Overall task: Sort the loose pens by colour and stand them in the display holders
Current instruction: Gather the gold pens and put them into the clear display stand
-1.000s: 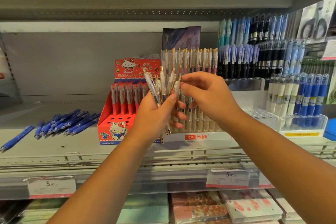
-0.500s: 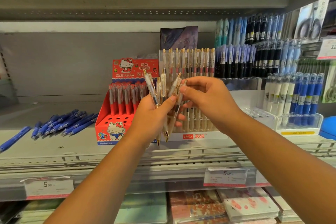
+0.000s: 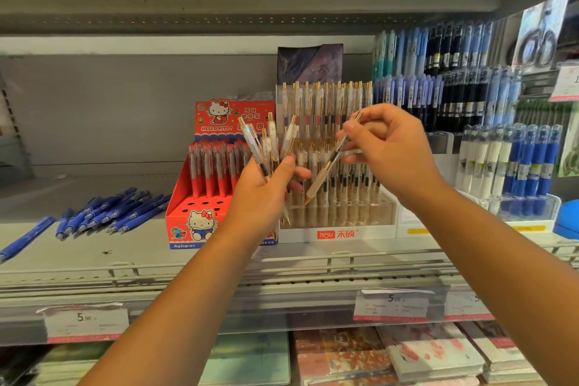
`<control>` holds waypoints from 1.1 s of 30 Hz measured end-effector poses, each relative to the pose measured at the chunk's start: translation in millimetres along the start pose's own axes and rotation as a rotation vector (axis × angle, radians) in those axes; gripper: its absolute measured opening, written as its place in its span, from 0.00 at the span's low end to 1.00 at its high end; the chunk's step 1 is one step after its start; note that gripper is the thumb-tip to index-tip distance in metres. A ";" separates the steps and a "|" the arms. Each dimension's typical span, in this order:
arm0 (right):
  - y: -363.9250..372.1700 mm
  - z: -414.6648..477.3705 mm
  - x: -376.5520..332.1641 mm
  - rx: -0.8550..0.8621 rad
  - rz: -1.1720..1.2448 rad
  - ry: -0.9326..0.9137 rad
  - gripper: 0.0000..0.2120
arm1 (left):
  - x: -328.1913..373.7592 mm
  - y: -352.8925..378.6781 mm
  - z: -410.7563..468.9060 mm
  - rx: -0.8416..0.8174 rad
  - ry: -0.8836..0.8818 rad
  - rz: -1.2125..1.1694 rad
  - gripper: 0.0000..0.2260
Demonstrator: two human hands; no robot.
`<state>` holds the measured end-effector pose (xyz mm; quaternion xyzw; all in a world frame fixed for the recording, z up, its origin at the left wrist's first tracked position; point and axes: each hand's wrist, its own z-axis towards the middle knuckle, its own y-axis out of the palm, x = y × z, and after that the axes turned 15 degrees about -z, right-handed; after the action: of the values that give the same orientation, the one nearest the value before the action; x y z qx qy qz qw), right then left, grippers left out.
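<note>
My left hand (image 3: 263, 194) grips a fanned bunch of clear gold-trimmed pens (image 3: 269, 144) in front of the shelf. My right hand (image 3: 388, 147) pinches a single clear gold-trimmed pen (image 3: 332, 163), tilted with its tip down and apart from the bunch. Right behind both hands stands the clear tiered display holder (image 3: 338, 222) with a white "hesu" base, filled with several matching pens. To its left is a red Hello Kitty holder (image 3: 200, 219) with red pens in its back rows and open holes in front.
Loose blue pens (image 3: 109, 213) lie on the grey shelf (image 3: 94, 254) at the left. Stands of blue, black and white pens (image 3: 513, 163) fill the right side. A wire rail (image 3: 313, 266) and price tags run along the shelf front; notebooks lie below.
My right hand has drawn one pen out of the bunch and moved it right, away from my left hand. The left hand keeps the remaining pens.
</note>
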<state>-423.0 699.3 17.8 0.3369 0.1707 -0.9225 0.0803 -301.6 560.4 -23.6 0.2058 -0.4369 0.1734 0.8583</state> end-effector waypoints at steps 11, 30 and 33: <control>-3.6 9.6 19.7 0.167 -0.381 -0.079 0.07 | -2.4 -2.3 1.3 -0.041 -0.001 0.022 0.08; 6.2 -1.6 22.9 -0.079 -0.786 -0.125 0.14 | -1.5 -2.8 -1.5 -0.104 -0.035 -0.027 0.06; 8.7 -4.3 14.8 -0.014 -0.666 -0.151 0.14 | -0.9 -3.1 -2.7 -0.123 -0.029 -0.041 0.08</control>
<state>-429.4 692.3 2.8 0.1926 0.2711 -0.9192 -0.2108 -298.7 559.0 -26.4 0.1640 -0.4548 0.1257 0.8663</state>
